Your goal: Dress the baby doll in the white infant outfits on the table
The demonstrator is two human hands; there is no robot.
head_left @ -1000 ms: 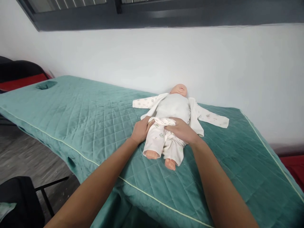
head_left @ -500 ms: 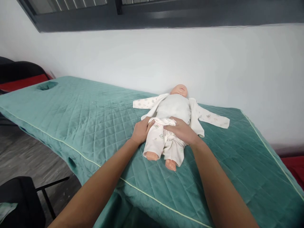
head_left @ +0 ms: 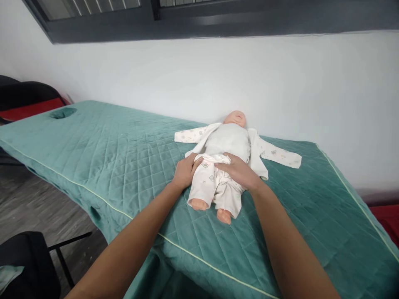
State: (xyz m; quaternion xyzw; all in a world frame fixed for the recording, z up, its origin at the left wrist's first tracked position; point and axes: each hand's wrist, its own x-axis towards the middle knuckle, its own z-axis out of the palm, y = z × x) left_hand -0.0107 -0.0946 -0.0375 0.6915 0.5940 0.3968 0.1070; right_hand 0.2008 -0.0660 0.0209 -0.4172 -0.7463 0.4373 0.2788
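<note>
A baby doll (head_left: pixel 231 140) lies on its back on a green quilted table (head_left: pixel 124 153), head toward the wall. It wears white printed trousers (head_left: pixel 212 185), and an open white printed top (head_left: pixel 274 155) is spread under it with the sleeves out to both sides. My left hand (head_left: pixel 184 171) grips the trousers' waistband at the doll's left hip. My right hand (head_left: pixel 238 170) is closed on the waistband at the other hip, thumb over the bunched cloth. The doll's bare feet stick out of the trouser legs.
A white wall runs just behind the doll, under a dark window frame (head_left: pixel 199 18). The table has a face hole (head_left: pixel 62 112) at its far left end. A black chair (head_left: pixel 28 265) stands at the lower left, and red-and-black furniture (head_left: pixel 28 101) behind the table.
Almost nothing has moved. Both hands have kept their grip on the waistband and shifted very slightly toward the doll's chest.
</note>
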